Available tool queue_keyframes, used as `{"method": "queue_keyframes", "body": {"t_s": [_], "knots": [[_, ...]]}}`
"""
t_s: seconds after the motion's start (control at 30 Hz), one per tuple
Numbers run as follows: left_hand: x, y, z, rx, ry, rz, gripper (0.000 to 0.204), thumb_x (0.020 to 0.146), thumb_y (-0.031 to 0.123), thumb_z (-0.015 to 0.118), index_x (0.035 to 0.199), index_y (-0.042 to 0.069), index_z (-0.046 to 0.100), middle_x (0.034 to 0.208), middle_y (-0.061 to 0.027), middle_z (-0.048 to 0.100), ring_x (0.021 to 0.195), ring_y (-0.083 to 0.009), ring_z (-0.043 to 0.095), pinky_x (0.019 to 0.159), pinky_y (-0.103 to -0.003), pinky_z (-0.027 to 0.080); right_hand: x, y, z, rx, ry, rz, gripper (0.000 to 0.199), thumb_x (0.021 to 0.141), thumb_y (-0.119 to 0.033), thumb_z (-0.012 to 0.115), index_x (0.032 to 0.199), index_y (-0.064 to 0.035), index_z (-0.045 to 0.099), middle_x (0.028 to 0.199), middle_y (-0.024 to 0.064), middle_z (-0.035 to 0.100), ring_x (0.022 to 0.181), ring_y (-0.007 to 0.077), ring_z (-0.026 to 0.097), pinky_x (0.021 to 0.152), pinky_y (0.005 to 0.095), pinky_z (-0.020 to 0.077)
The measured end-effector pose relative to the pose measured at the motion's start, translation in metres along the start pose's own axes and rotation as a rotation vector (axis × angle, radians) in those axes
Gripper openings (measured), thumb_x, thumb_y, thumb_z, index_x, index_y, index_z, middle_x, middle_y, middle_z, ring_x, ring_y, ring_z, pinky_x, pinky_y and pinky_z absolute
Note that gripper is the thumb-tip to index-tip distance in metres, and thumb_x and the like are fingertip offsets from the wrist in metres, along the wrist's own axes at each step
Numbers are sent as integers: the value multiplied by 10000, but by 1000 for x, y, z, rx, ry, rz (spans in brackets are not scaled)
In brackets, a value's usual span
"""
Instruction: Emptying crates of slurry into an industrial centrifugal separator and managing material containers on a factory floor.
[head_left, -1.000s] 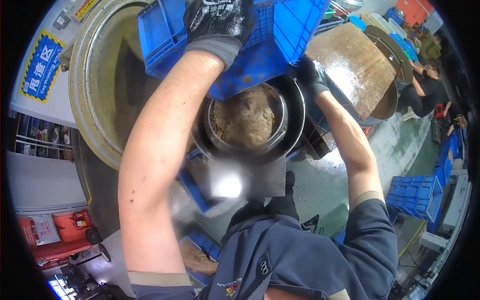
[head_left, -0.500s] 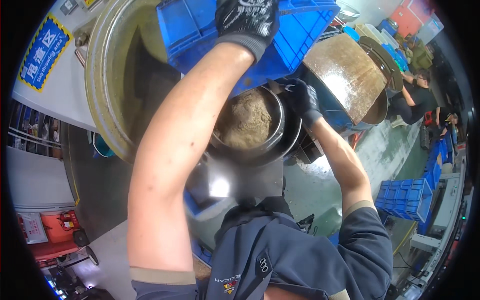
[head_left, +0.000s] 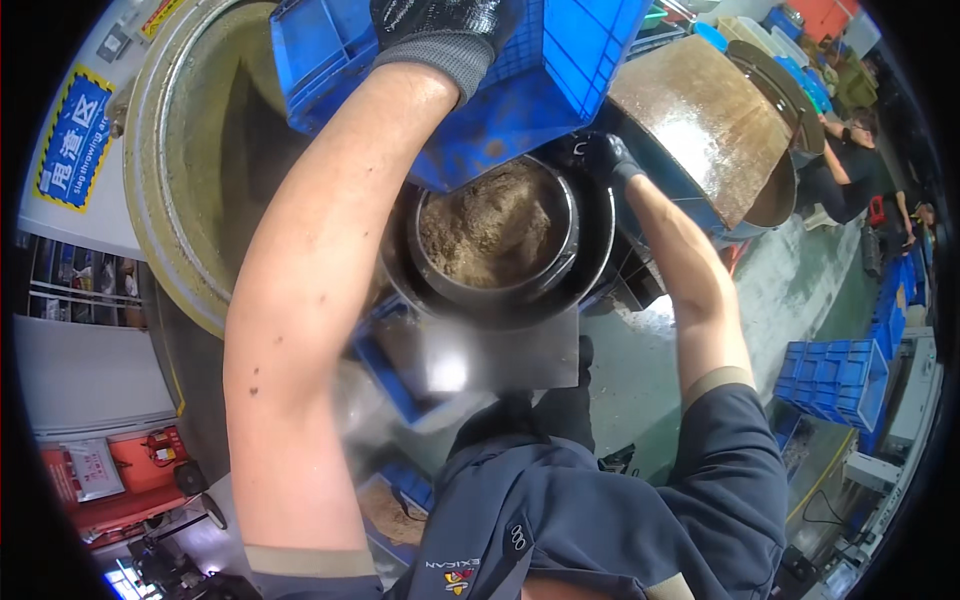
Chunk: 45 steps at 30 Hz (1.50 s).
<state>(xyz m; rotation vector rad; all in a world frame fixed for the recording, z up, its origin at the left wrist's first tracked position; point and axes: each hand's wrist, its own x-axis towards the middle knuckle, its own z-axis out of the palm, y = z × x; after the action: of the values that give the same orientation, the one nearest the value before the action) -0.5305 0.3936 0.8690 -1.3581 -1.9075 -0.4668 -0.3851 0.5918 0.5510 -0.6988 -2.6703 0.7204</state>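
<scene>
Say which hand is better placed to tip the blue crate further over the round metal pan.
Likely left. The left hand grips the raised upper side of the blue crate, giving leverage. The right hand sits low at the crate's bottom edge by the metal pan, more a pivot.

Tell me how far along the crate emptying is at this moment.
Already done: brown granular material lies piled in the round metal pot. In hand: the gloved left hand and gloved right hand hold the blue plastic crate tilted above the pot. Left: whether the crate holds more cannot be seen, since its inside is hidden; it has not been put down yet.
</scene>
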Motion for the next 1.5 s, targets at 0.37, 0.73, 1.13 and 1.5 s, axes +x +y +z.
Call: {"method": "queue_keyframes", "body": {"t_s": [0.37,0.73,1.13,1.5], "knots": [[-28,-23,36,-86,-8,-103,217,880,175,467,905,44,639,823,-181,661,791,-320,668,707,-437,531,6,-1,-52,10,-102,-197,300,799,-45,589,1074,-105,693,860,100,722,757,223,675,676,346,526],[-42,-2,57,-192,-13,-242,206,874,172,481,910,48,643,836,-167,659,804,-311,662,699,-442,514,-18,22,-29,-110,-237,-276,136,810,-171,647,903,-101,717,859,157,699,831,355,665,707,392,533],[-12,59,50,-307,37,-266,196,868,168,497,915,53,648,850,-152,656,819,-302,656,691,-448,495,-94,-58,-22,89,152,21,285,837,-347,682,820,-66,720,781,183,677,661,292,676,595,340,509],[-5,122,13,-446,56,-242,187,863,164,510,920,57,652,864,-138,653,832,-294,651,683,-454,479,-141,-125,-22,-73,130,315,207,827,-242,686,938,-68,699,876,166,680,761,333,657,686,385,519]]}}
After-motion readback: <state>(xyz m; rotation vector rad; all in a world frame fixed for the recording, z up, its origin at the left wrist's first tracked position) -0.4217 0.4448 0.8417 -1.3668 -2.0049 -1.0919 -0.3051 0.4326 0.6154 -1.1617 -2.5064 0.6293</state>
